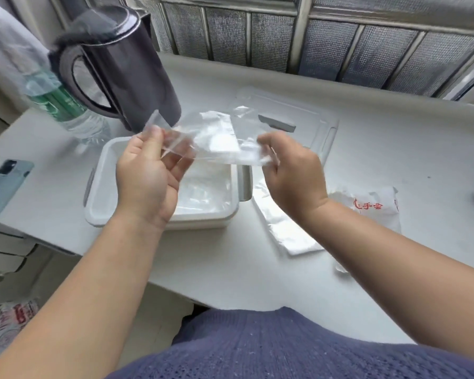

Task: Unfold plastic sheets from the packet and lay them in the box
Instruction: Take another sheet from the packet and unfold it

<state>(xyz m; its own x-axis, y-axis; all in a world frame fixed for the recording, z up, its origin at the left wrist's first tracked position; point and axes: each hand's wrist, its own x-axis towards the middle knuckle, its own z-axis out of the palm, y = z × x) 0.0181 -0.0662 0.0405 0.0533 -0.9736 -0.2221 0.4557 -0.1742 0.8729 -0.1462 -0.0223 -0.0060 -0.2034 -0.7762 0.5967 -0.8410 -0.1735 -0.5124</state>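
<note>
Holding plastic sheet (216, 138) over box (99, 187), left hand (145, 179) and right hand (293, 173) grips both pinching its ends

Both hands (219, 170) stretch a plastic sheet (216, 138) above the box (99, 192).

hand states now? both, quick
Left hand: closed, pinching the left end of the sheet.
Right hand: closed, pinching the sheet's right end.
</note>
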